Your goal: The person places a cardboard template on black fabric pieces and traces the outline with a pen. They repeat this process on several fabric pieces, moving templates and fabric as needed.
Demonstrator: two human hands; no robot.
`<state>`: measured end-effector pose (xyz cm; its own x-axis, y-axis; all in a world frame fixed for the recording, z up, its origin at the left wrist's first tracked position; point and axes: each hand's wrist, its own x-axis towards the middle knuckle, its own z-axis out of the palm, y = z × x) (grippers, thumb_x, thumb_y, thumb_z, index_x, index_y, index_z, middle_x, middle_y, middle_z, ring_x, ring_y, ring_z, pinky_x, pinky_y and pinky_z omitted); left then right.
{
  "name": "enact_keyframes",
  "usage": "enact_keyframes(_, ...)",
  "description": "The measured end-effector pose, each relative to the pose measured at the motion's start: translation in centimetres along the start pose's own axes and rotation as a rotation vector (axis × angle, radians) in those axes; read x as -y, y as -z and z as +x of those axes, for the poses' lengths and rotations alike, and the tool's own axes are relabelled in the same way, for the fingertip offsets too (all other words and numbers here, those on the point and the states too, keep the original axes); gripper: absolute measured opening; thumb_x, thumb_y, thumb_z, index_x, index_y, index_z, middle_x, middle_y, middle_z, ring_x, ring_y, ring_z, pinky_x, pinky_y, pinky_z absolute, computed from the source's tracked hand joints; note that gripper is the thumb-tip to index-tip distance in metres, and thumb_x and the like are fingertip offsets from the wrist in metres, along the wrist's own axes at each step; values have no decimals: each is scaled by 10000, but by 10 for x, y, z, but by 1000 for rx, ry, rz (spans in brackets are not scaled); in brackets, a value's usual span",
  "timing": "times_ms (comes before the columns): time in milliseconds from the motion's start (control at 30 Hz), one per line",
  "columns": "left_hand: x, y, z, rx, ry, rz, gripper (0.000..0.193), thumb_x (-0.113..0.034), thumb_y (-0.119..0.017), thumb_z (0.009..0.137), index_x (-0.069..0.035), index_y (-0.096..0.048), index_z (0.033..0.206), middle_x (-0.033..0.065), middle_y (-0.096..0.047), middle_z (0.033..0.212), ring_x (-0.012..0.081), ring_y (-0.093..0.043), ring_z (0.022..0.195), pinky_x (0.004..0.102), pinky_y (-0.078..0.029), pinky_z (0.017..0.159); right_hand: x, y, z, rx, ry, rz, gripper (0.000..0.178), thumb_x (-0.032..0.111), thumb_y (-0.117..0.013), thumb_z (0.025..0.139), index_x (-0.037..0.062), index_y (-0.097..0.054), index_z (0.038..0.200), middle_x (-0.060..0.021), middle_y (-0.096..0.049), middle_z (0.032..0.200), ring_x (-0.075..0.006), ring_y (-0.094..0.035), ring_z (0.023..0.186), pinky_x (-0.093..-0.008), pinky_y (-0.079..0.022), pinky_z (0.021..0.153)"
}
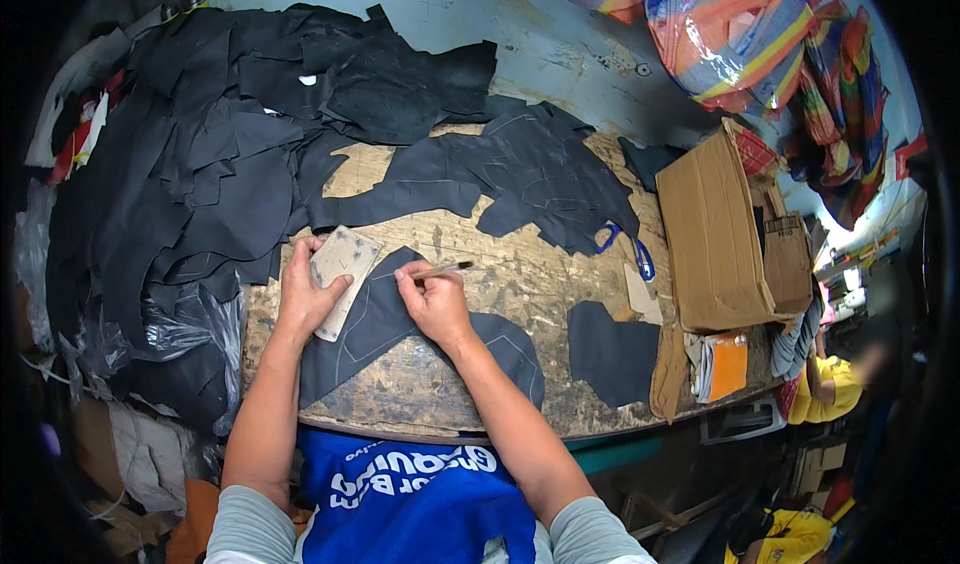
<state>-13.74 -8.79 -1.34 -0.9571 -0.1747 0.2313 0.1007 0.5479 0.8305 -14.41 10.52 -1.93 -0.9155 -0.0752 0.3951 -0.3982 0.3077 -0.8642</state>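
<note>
My left hand grips a flat, pale board template by its left edge, thumb on top. The template rests tilted over a piece of black leather-like material that bears light drawn outlines. Between the fingers of my right hand is a slim pen, its dark end pointing right. That hand lies on the black piece, just right of the template. A second marked black piece reaches under my right forearm, toward the table's near edge.
A large heap of black sheets covers the left side; more marked pieces lie at the back. Blue-handled scissors, a cut black piece and a cardboard box are on the right. Two people in yellow are beyond the table, lower right.
</note>
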Motion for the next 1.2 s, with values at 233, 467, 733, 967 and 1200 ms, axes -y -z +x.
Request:
enact_keyframes(233,1,3,0,16,32,-10,514,-110,-764,618,-21,-463,1026,190,-600,929,323,-603,898,379,-462,815,1,3,-1,20,-91,-24,165,70,-624,838,-53,-626,728,-75,-599,612,-144,-533,504,-273,-415,474)
enact_keyframes(467,5,2,4,12,19,-59,461,-64,-737,659,-28,-452,1021,134,-600,888,249,-601,858,345,-468,785,-6,6,-2,16,-133,24,179,88,-607,863,-46,-628,746,-44,-596,599,-88,-523,502,-266,-418,471)
enact_keyframes(733,-55,5,-39,90,-604,-258,301,63,-538,506,-36,-600,784,100,-651,848,276,-644,839,357,-525,762,33,82,-40,70,-751,986,303,204,-520,961,-24,-496,1160,-159,-642,939,-210,-649,789,-321,-542,610)
enact_keyframes(967,-75,1,-49,580,-839,-8,637,-511,-778,601,-91,-602,1047,126,-556,1151,332,-500,1151,464,-398,952,25,116,-90,59,-460,316,330,-11,-668,749,0,-567,1063,-100,-639,958,-146,-608,876,-280,-503,781)
enact_keyframes(1200,-2,90,51,276,-65,934,938,-361,-802,642,-75,-333,1402,171,-250,1492,303,-198,1402,587,-172,1090,15,112,-116,-172,-220,-112,221,38,-671,699,2,-620,911,-84,-656,797,-123,-621,704,-268,-503,646)
